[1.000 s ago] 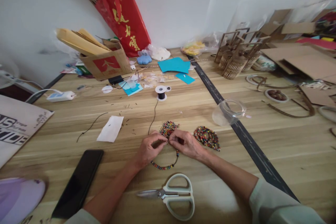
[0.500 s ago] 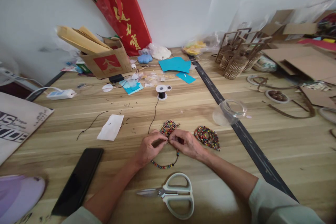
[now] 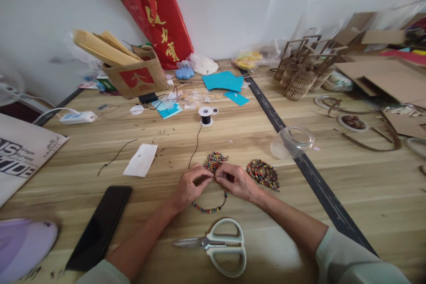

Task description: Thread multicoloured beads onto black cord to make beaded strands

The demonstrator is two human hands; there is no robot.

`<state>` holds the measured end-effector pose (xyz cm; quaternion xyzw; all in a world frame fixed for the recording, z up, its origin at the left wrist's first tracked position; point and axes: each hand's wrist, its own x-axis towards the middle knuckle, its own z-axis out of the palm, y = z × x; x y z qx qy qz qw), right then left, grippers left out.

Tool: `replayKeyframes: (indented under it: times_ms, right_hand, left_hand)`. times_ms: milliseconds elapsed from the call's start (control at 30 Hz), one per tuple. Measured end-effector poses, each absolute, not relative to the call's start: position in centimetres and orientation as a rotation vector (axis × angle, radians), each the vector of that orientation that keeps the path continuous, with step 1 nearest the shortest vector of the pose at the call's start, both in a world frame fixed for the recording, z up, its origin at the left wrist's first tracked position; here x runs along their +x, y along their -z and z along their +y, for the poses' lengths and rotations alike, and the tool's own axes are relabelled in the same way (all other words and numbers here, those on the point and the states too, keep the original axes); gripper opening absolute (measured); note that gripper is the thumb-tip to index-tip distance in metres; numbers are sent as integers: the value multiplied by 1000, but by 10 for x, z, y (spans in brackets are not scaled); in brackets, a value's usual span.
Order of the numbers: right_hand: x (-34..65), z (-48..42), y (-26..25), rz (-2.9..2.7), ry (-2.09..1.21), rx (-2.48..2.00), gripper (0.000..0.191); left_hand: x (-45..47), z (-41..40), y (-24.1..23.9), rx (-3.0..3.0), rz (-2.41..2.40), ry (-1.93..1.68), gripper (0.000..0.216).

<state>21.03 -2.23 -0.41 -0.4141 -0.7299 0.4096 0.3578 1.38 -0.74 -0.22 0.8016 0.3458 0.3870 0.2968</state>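
My left hand (image 3: 190, 188) and my right hand (image 3: 238, 181) meet fingertip to fingertip, each in a pinch on the beaded cord. Whatever lies right between the tips is too small to make out. Below them the strung part of the beaded cord (image 3: 205, 210) curves in a loop of small multicoloured beads on dark cord. Just behind the fingers is a heap of loose beads (image 3: 214, 160). A coiled bead strand (image 3: 263, 175) rests right of my right hand. From a white spool of black cord (image 3: 206, 117), the line runs down toward my left hand.
Scissors (image 3: 222, 246) with pale handles lie in front of me. A black phone (image 3: 100, 226) and white paper (image 3: 140, 160) are at left. A clear jar (image 3: 291, 143) stands at right. Farther back are a cardboard box (image 3: 136, 77), a red bag (image 3: 163, 22) and small woven baskets (image 3: 299, 82).
The view has shifted very slightly. Both hands keep the same pinch in the same place, and the beads have not visibly moved.
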Motion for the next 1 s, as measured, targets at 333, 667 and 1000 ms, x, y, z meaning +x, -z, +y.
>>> replayKeyframes:
  times_ms: [333, 667, 1000]
  right_hand:
    - [210, -22, 5, -1891, -1043, -1062, 7]
    - [210, -22, 3, -1890, -1041, -1074, 8]
    - [211, -22, 4, -1906, -1034, -1070, 8]
  left_hand:
    - [15, -8, 0, 2137, 926, -1006, 9]
    - [15, -7, 1, 2143, 904, -1035, 8]
    - [15, -8, -1, 2137, 912, -1017, 8]
